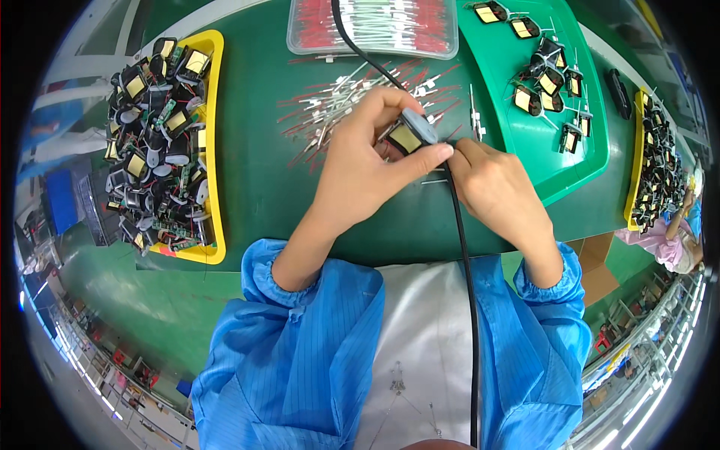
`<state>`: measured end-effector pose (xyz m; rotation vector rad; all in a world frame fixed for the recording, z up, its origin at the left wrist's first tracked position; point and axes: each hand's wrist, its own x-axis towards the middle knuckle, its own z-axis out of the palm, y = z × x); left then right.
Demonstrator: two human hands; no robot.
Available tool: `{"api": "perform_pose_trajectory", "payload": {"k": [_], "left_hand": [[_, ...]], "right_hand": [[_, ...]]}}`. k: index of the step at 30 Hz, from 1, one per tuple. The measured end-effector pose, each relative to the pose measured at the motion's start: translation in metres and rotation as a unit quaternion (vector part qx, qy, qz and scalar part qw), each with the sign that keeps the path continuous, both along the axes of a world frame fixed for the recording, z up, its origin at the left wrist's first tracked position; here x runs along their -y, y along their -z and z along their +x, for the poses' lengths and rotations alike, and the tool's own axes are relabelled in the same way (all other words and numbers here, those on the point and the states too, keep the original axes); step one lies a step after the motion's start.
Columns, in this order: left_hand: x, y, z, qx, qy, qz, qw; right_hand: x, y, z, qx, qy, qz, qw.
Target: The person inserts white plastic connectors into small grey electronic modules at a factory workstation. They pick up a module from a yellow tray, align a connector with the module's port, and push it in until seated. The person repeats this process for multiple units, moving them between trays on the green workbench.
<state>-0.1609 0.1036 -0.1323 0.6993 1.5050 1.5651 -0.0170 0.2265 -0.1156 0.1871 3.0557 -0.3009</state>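
Head view: your left grip (366, 161) pinches the black part (406, 139), likely light, best by its sides; your right grip (486, 174), can't tell.

The left hand (364, 169) holds a small black-and-grey device (406, 139) with a yellow patch between thumb and fingers, above the green surface (259, 150). The right hand (495, 184) is just beside it, fingers curled inward (what they grip is hidden). A black cable (459, 225) runs past both hands. Behind them lies a loose heap of red and white wires (322, 116), with a clear box (375, 52) of more beyond. Similar devices sit in a green tray (536, 157) at right, and a yellow bin (216, 150) at left is piled with them.
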Motion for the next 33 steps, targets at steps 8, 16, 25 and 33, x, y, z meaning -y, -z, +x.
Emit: {"api": "perform_pose_trajectory", "payload": {"k": [8,16,25,33], "left_hand": [[0.006,0.001,-0.011,0.053,0.001,0.065,0.997],[0.008,0.002,-0.018,-0.008,0.004,0.073,0.997],[0.005,0.006,-0.022,0.02,-0.038,0.061,0.997],[0.004,0.005,-0.022,0.11,-0.03,0.102,0.988]], "right_hand": [[-0.017,-0.056,0.035,-0.055,0.131,-0.006,0.99],[-0.057,-0.014,-0.009,-0.288,0.127,-0.495,0.81],[-0.014,-0.001,-0.039,-0.279,0.205,-0.629,0.696],[-0.012,0.026,-0.042,-0.369,0.172,-0.744,0.53]]}}
